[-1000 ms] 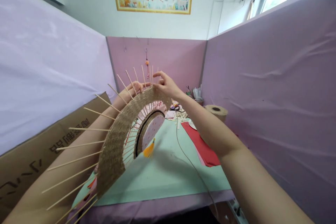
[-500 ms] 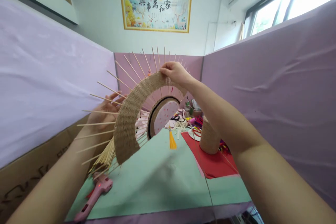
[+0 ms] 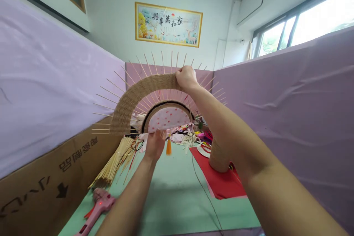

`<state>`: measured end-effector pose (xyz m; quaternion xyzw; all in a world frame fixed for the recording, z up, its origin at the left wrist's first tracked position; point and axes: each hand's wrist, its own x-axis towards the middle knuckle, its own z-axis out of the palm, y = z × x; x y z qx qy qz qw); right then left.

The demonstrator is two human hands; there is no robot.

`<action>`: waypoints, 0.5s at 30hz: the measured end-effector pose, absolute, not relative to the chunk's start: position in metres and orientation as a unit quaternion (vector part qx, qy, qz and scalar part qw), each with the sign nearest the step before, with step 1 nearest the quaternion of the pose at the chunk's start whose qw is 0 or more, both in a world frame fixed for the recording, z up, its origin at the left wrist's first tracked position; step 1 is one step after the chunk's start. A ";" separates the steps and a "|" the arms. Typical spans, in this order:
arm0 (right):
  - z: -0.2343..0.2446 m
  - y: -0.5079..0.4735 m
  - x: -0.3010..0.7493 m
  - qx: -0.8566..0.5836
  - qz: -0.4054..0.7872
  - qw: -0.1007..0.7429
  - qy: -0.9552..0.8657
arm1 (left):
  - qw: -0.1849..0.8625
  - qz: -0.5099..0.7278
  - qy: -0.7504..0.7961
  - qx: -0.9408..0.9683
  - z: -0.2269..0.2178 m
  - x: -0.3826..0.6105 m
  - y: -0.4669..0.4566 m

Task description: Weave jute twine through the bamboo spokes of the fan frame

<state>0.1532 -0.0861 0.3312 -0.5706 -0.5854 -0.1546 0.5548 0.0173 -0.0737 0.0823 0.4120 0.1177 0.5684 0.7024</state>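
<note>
A half-round woven fan (image 3: pixel 124 105) with thin sticks radiating past its band is held up above the table. My right hand (image 3: pixel 186 77) grips the top of the woven band, fingers closed around it. My left hand (image 3: pixel 155 143) is at the lower middle, pinching the bottom edge of the fan's white centre with red dots (image 3: pixel 167 118). A black trim runs around that centre. An orange tassel (image 3: pixel 168 147) hangs just right of my left hand. The right part of the band is hidden behind my right hand and forearm.
On the green table (image 3: pixel 177 191) lie a bundle of sticks (image 3: pixel 114 164), a pink glue gun (image 3: pixel 98 206) with a lit red light, and a red sheet (image 3: pixel 221 188) under a twine cone (image 3: pixel 219 156). A cardboard box (image 3: pixel 74 166) stands at left; lilac partitions enclose the table.
My left hand has moved from the fan's left-hand sticks to the bottom of its centre. The fan has turned more level, and my right hand stays on the band's top.
</note>
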 end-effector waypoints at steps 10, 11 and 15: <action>0.258 -0.155 0.146 -0.683 -0.260 0.319 -0.603 | 0.779 0.590 0.096 0.190 0.037 0.001 -0.066; 0.252 -0.161 0.144 -0.698 -0.267 0.307 -0.589 | 0.781 0.587 0.098 0.190 0.033 0.002 -0.064; 0.214 -0.169 0.141 -0.749 -0.251 0.292 -0.539 | 0.785 0.554 0.189 0.204 0.011 0.017 -0.063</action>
